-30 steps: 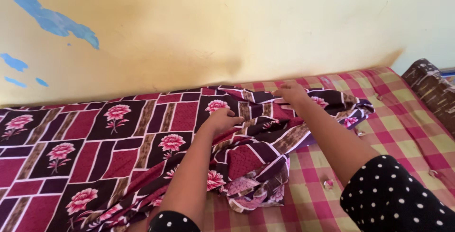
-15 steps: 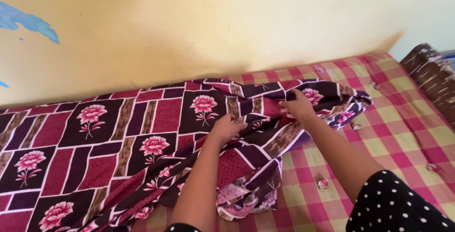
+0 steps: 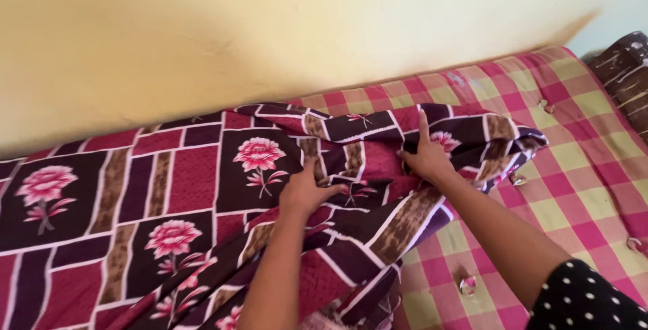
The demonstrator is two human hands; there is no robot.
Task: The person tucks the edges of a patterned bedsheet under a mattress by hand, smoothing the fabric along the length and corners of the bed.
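Observation:
A dark maroon bedsheet with pink flowers and brown bars lies half spread over a pink and yellow checked mattress. Its right part is bunched into folds. My left hand pinches a fold of the sheet near the middle. My right hand presses on the bunched cloth further right, index finger pointing up, other fingers curled into the fabric. Both forearms reach forward from polka-dot sleeves.
A yellow wall runs directly behind the mattress. A brown patterned pillow sits at the far right edge. Small shiny tufting buttons dot the bare checked mattress on the right.
The view has shifted closer and to the right. Both hands have slid a little along the bunched sheet, and my right index finger now points up.

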